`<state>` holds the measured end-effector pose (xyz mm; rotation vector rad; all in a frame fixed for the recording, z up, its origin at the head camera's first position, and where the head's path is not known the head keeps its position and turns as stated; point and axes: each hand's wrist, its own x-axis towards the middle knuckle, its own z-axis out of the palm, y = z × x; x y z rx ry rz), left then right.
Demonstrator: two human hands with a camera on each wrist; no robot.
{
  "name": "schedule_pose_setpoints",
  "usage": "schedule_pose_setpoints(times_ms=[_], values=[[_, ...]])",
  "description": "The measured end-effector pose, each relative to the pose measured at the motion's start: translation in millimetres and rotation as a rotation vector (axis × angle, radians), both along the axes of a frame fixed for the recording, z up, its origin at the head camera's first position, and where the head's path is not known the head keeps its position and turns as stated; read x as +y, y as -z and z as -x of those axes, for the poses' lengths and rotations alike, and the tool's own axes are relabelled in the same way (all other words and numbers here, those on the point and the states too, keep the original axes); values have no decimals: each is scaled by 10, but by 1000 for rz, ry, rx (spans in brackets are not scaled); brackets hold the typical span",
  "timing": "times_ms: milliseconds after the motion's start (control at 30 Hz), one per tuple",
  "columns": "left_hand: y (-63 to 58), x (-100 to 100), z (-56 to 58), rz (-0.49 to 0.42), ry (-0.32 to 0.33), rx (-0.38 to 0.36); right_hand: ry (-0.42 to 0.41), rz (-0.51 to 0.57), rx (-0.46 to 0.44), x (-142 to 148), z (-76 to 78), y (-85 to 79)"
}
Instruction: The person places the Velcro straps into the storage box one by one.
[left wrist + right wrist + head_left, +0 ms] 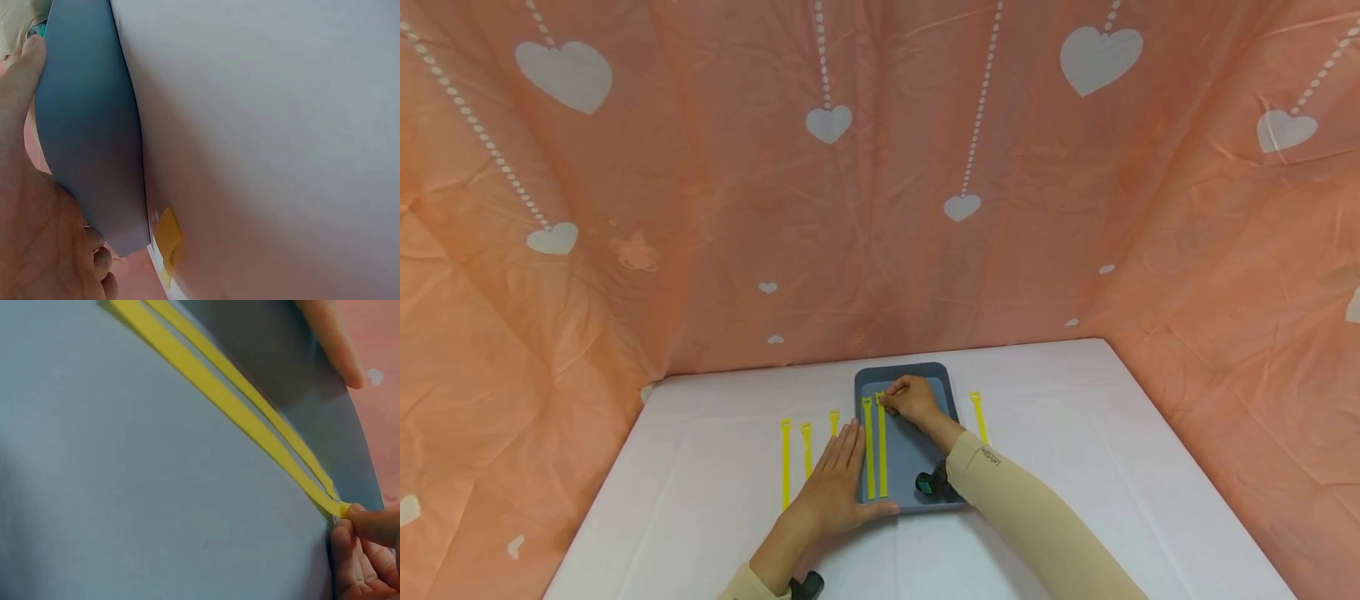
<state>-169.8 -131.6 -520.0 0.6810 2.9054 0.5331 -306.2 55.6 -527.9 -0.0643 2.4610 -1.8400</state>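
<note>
A grey-blue tray [925, 450] lies on the table with two yellow hook-and-loop cable ties inside, parallel along its left side. My right hand [913, 400] reaches over the tray and pinches the slotted far end of the right-hand cable tie [882, 454] between thumb and fingers. In the right wrist view that pinched end of the cable tie [231, 409] bends up slightly at the tray's far wall. The other cable tie [869, 454] lies flat beside it. My left hand [831, 492] rests along the tray's left edge, fingers straight, its thumb at the near rim.
Left of the tray, several yellow cable ties [786, 462] lie on the white table [700, 475], one partly behind my left hand. Another cable tie [977, 412] lies right of the tray, partly covered by my right forearm. A peach curtain [880, 275] with hearts surrounds the table.
</note>
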Motion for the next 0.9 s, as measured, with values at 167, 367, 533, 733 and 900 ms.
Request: schedule_pose_setpoints(times_ms=[167,367,533,733,900], values=[[41,-7,-6,1,-2,16,9,-11,-8,-16,2,18],[15,-7,-19,-19,3,13,-3,2,-14,-2,-20,-15],[-43,0,-31,-1,0,4,-23,12,0,12,-23,-35],[-61,12,-23,43,-13,-10,-47,-5,0,42,-55,-75],[-49,5,-14,45,-18,-18,-65,29,-31,104,-86,-173]])
